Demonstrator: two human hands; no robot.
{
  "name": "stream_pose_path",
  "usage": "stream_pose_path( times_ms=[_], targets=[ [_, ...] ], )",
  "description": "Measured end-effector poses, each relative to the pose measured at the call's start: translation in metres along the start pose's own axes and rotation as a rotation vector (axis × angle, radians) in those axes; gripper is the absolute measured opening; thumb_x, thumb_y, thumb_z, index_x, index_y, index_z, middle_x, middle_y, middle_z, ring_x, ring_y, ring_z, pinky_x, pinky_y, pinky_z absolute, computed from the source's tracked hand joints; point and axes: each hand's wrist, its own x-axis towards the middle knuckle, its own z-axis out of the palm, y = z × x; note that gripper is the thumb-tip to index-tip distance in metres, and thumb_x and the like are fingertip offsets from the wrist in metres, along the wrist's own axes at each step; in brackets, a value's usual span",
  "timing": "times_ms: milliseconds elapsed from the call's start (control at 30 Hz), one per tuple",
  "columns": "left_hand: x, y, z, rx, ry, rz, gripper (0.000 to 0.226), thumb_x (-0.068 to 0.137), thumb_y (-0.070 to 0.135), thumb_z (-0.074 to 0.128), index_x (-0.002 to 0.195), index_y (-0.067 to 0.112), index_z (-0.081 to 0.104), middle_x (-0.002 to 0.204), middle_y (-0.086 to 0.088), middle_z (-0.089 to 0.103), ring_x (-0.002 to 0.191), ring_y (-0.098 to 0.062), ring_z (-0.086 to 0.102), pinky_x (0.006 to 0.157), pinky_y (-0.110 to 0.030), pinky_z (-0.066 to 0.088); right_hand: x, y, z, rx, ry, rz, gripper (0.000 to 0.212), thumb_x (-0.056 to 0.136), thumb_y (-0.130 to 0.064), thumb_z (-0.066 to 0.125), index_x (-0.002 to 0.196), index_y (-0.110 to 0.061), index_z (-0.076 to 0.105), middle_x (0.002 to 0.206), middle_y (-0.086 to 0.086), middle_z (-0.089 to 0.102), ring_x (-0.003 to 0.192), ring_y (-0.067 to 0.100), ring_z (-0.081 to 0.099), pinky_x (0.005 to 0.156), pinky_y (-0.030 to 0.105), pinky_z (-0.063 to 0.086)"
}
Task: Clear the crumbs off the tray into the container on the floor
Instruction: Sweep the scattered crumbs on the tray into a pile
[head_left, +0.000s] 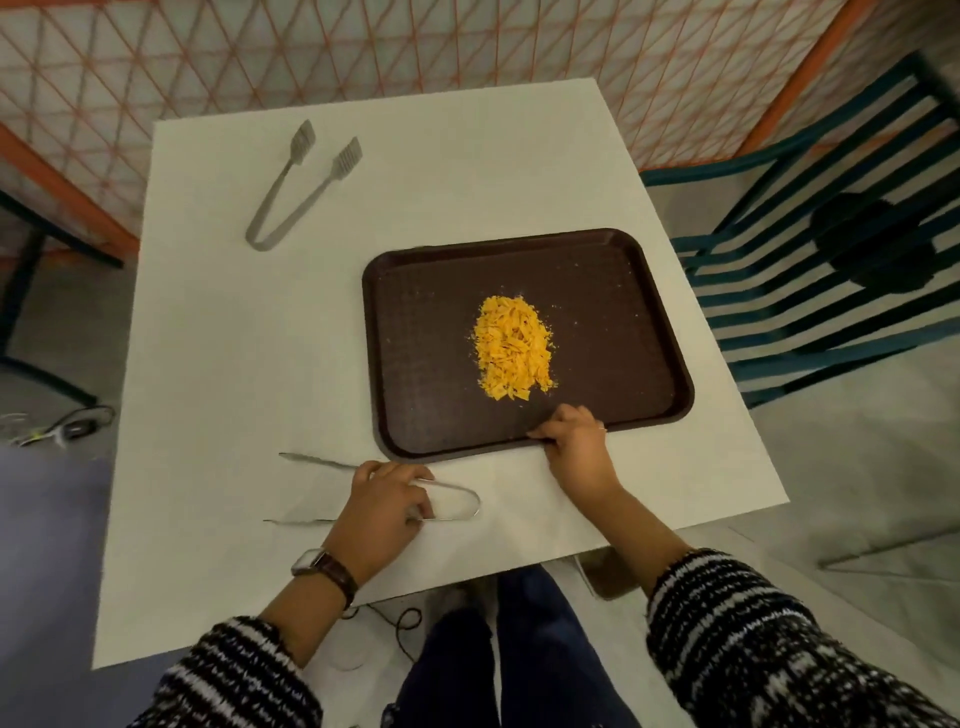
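Note:
A dark brown tray (426, 332) lies on the white table (234, 364), right of centre. A heap of orange-yellow crumbs (514, 351) sits in the tray's middle. My right hand (574, 441) grips the tray's near rim, fingers over the edge. My left hand (387, 501) rests on thin metal tongs (457, 506) lying on the table near the front edge, fingers curled over them. A container (605, 574) shows partly on the floor under the table's near edge, right of my legs.
Larger flat-tipped metal tongs (296, 192) lie at the table's far left. A teal slatted chair (831, 291) stands to the right. An orange lattice fence (467, 57) runs behind the table. Cables (72, 423) lie on the floor at left.

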Motion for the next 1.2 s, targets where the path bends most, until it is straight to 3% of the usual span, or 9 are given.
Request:
stream_pose_path(
  times_ms=[133,333,500,600,700,767,1000,1100,1200],
  targets=[
    [-0.038,-0.036,-0.013,0.046,-0.036,0.068,0.027,0.053,0.007,0.084,0.062,0.026,0.068,0.105,0.003,0.07,0.097,-0.015,0.061,0.084,-0.015,0.018,-0.046,0.007,0.006,-0.046,0.028,0.074,0.027,0.076,0.004,0.065,0.091,-0.015,0.077,0.088,0.011,0.063,0.09,0.035,0.052,0.079,0.037,0.027],
    [-0.056,-0.079,-0.029,0.135,0.059,0.052,0.033,0.047,-0.001,0.086,0.057,0.024,0.066,0.096,0.001,0.073,0.097,-0.013,0.049,0.078,-0.018,0.02,-0.093,0.018,0.026,0.025,0.089,0.084,0.024,0.064,0.004,0.076,0.077,-0.016,0.078,0.074,0.01,0.065,0.072,0.038,0.058,0.074,0.044,0.043],
    [-0.047,-0.098,-0.038,0.171,0.158,-0.134,0.034,0.057,-0.015,0.071,0.065,0.018,0.07,0.113,-0.009,0.069,0.112,-0.036,0.057,0.1,-0.041,0.028,-0.112,0.014,0.033,0.036,0.029,0.045,0.017,0.066,-0.006,0.071,0.076,-0.018,0.078,0.073,0.011,0.064,0.069,0.038,0.061,0.075,0.051,0.045],
    [-0.041,-0.082,-0.037,0.122,0.26,-0.239,0.037,0.058,-0.016,0.063,0.081,0.012,0.071,0.123,-0.014,0.061,0.117,-0.037,0.052,0.105,-0.046,0.026,-0.12,0.015,0.029,-0.022,-0.009,0.004,0.028,0.066,-0.005,0.07,0.09,-0.02,0.075,0.085,0.008,0.066,0.08,0.035,0.061,0.085,0.054,0.045],
    [-0.032,-0.031,-0.035,-0.059,0.457,-0.202,0.033,0.07,-0.009,0.059,0.096,0.009,0.067,0.118,-0.014,0.061,0.111,-0.034,0.054,0.101,-0.039,0.035,-0.134,0.011,0.018,-0.011,0.027,0.008,0.043,0.074,-0.023,0.07,0.116,-0.022,0.064,0.109,0.004,0.061,0.103,0.025,0.05,0.097,0.043,0.035],
    [-0.024,0.007,-0.025,-0.228,0.48,-0.154,0.03,0.077,-0.006,0.056,0.102,0.01,0.064,0.116,-0.013,0.061,0.109,-0.029,0.055,0.097,-0.035,0.04,-0.145,0.01,0.011,0.095,0.099,0.028,0.042,0.08,-0.034,0.067,0.12,-0.021,0.06,0.115,0.003,0.058,0.108,0.02,0.047,0.096,0.032,0.034],
    [-0.003,0.104,0.037,-0.675,0.52,-0.321,0.034,0.087,0.001,0.049,0.117,0.014,0.059,0.122,-0.001,0.056,0.11,-0.012,0.053,0.095,-0.023,0.04,-0.153,0.029,-0.003,0.457,0.31,0.222,0.025,0.091,-0.026,0.058,0.112,-0.015,0.063,0.117,0.001,0.057,0.11,0.011,0.051,0.098,0.025,0.042],
    [-0.004,0.133,0.048,-0.699,0.583,-0.349,0.037,0.088,-0.001,0.048,0.123,0.01,0.055,0.125,-0.001,0.052,0.115,-0.01,0.048,0.098,-0.015,0.032,-0.141,0.029,-0.014,0.512,0.256,0.179,0.032,0.093,-0.025,0.053,0.122,-0.013,0.058,0.131,0.001,0.048,0.12,0.009,0.044,0.091,-0.002,0.028],
    [-0.002,0.143,0.059,-0.694,0.61,-0.385,0.038,0.089,0.0,0.047,0.126,0.008,0.053,0.136,-0.009,0.049,0.128,-0.019,0.044,0.106,-0.021,0.029,-0.127,0.028,-0.018,0.529,0.184,0.089,0.04,0.094,-0.024,0.051,0.131,-0.008,0.051,0.141,0.005,0.042,0.129,0.012,0.039,0.1,0.004,0.024]
  ],
)
